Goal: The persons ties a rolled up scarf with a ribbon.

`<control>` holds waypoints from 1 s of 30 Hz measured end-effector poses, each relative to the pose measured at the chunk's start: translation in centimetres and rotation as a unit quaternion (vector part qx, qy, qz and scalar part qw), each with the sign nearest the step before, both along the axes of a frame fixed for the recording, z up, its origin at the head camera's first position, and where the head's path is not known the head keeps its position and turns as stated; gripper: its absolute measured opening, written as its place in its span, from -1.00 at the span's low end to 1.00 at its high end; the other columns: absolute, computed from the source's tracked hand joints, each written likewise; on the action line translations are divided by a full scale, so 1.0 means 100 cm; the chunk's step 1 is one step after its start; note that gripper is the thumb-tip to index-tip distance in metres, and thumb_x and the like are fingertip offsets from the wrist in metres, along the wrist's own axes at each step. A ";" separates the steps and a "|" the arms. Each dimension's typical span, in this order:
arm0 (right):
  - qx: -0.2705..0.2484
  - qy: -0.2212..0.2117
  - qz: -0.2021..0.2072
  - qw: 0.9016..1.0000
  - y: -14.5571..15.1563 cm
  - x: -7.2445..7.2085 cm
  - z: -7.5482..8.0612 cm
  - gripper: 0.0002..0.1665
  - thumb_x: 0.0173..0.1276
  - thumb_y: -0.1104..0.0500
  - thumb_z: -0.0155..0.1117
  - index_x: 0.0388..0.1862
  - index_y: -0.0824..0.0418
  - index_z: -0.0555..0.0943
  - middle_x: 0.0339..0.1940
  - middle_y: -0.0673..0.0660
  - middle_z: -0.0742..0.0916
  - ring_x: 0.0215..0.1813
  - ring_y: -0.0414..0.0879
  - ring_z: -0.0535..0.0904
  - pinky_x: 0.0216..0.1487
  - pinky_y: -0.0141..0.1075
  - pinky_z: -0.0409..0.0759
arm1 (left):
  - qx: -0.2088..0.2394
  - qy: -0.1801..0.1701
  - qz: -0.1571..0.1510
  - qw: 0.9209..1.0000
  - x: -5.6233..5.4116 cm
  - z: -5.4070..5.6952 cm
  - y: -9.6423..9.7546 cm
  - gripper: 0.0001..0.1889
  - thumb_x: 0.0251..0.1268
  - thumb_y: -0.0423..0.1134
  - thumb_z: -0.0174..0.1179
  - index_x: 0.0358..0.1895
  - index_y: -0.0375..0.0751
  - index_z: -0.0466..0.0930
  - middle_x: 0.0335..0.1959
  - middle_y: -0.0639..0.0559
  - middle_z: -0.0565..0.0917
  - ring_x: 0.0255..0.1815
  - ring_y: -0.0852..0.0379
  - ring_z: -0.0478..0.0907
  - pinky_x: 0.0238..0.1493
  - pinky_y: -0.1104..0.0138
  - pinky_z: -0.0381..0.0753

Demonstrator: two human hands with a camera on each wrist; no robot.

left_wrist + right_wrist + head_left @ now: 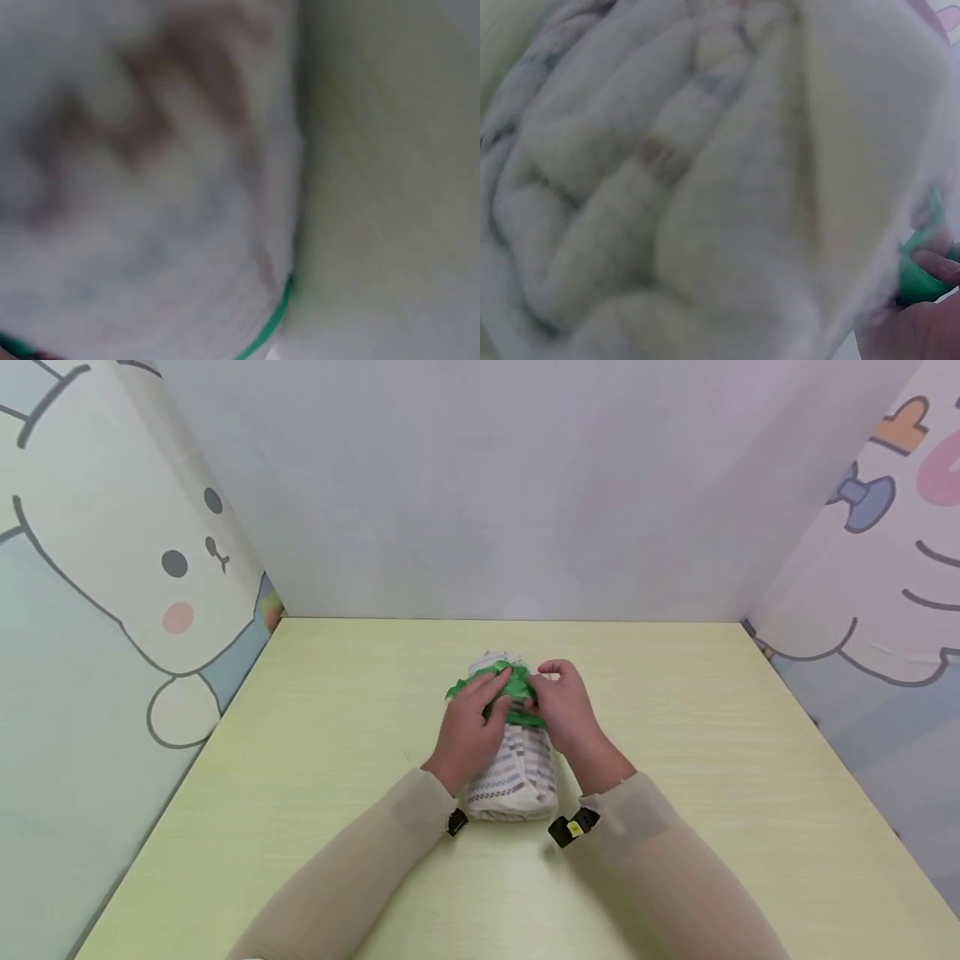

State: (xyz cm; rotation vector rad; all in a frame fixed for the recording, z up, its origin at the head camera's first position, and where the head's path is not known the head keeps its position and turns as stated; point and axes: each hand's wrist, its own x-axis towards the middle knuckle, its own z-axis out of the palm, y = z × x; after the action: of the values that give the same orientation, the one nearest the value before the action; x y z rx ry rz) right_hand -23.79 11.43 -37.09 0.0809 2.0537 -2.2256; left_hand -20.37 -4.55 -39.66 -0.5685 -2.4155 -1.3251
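Observation:
A rolled cloth bundle (513, 772), white with bluish and brownish striped markings, lies lengthwise on the table. Crumpled green ribbon (517, 683) lies across its far part, with a green band crossing just below. From the left, my left hand (470, 731) rests stretched fingers on the ribbon, its thumb lower down. My right hand (568, 710) pinches the ribbon at its right side with bent fingers. Close up and blurred, the bundle (135, 187) fills much of the left wrist view. In the right wrist view, green ribbon (922, 281) shows between fingers at the lower right.
The pale yellow-green table (337, 710) surrounds the bundle. A plain grey-white wall (480, 493) closes off the back, and panels with cartoon animals (112, 518) stand at both sides. A small black device (573, 827) hangs under the right sleeve.

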 end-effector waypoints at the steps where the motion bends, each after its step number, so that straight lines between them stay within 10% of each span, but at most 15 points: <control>1: 0.010 0.007 -0.004 1.000 0.000 0.001 0.000 -0.72 0.58 0.22 0.09 0.14 0.25 0.29 -0.38 0.13 0.57 -0.52 -0.17 0.50 -0.37 -0.38 0.58 | 0.016 -0.008 -0.003 1.000 0.000 -0.001 0.000 -0.53 0.63 -0.20 0.09 0.50 -0.15 0.43 0.43 -0.09 0.49 0.47 0.02 0.38 0.42 0.09 0.41; 10: 0.158 0.156 0.071 0.972 0.010 0.004 -0.009 -0.71 0.46 0.24 0.22 0.12 0.23 0.63 -0.31 0.13 0.62 -0.35 -0.02 0.46 -0.32 -0.29 0.50 | 0.119 -0.078 -0.031 0.989 -0.006 -0.001 -0.002 -0.49 0.58 -0.25 0.13 0.53 0.01 0.40 0.48 0.16 0.42 0.50 0.18 0.29 0.42 0.17 0.39; 16: 0.239 0.165 0.087 0.953 0.009 0.003 -0.009 -0.75 0.55 0.17 0.18 0.09 0.22 0.64 -0.18 0.15 0.68 -0.21 0.01 0.55 -0.16 -0.16 0.58 | 0.148 -0.083 -0.054 0.984 -0.009 0.003 -0.003 -0.49 0.57 -0.32 0.10 0.52 -0.05 0.41 0.48 0.13 0.42 0.46 0.14 0.37 0.30 0.14 0.53; 24: 0.047 0.088 0.160 0.982 0.012 0.004 -0.008 -0.71 0.66 0.17 0.01 -0.22 0.38 0.45 -0.36 0.15 0.46 -0.24 0.01 0.38 -0.12 -0.23 0.40 | 0.151 -0.124 -0.054 0.979 -0.010 -0.001 -0.008 -0.50 0.59 -0.26 0.13 0.52 -0.01 0.42 0.50 0.10 0.39 0.48 0.10 0.34 0.39 0.08 0.44; 30: -0.072 0.040 0.178 0.981 0.017 -0.001 -0.008 -0.78 0.66 0.24 -0.05 -0.25 0.27 0.46 -0.31 0.10 0.50 -0.25 -0.07 0.42 -0.13 -0.30 0.48 | 0.133 -0.105 -0.061 0.984 -0.015 0.004 -0.009 -0.52 0.60 -0.24 0.14 0.51 0.01 0.44 0.46 0.08 0.44 0.47 0.10 0.35 0.40 0.10 0.42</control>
State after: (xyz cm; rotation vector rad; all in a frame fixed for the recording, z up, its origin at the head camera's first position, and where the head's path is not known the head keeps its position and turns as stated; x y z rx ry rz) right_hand -23.87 13.09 -37.85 -0.3641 1.7640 -2.1694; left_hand -21.83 -5.44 -39.23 -0.5332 -2.3352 -1.8075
